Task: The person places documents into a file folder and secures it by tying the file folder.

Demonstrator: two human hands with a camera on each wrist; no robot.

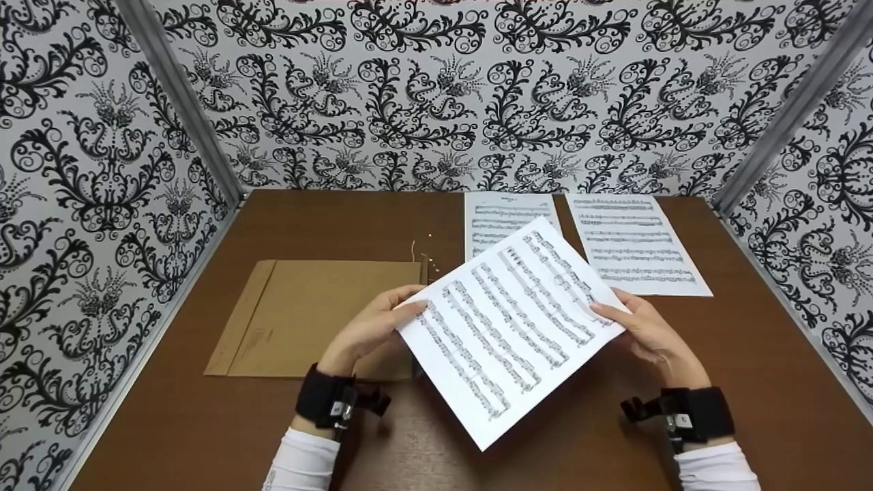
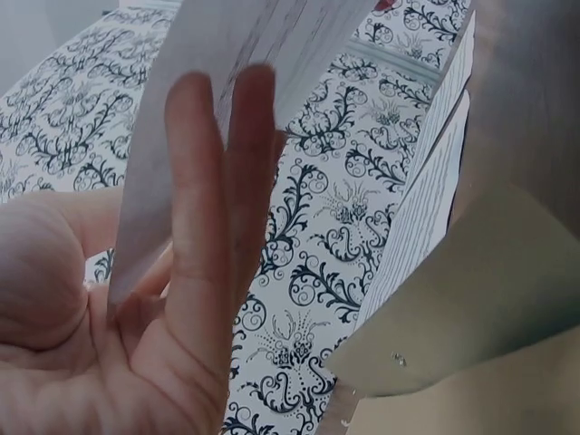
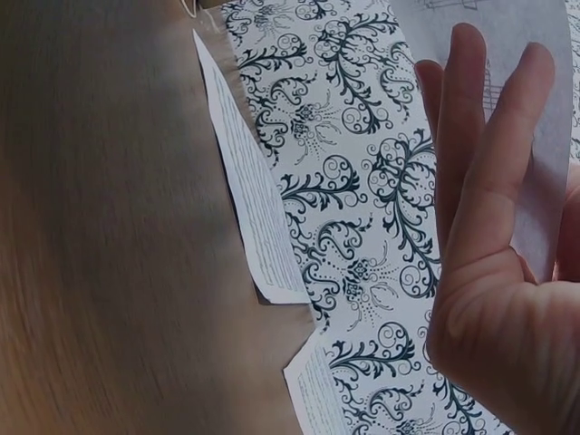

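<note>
A sheet of printed music [image 1: 508, 334] is held up tilted above the table, turned at an angle in the head view. My left hand [image 1: 375, 331] pinches its left corner, thumb on the printed face and fingers behind. At the right corner my right hand [image 1: 651, 334] grips it the same way. Both wrist views show the fingers stretched along the back of the paper, the left hand [image 2: 172, 281] and the right hand [image 3: 498, 208] alike. A brown envelope [image 1: 327, 314] lies on the table beside and partly behind my left hand.
Two more music sheets lie at the back right of the brown table [image 1: 736, 382]: a left one [image 1: 511, 211], partly covered by the held sheet, and a right one [image 1: 634, 245]. A thin string [image 1: 413, 251] and small light bits lie near the envelope. Patterned walls [image 1: 436, 102] enclose the table.
</note>
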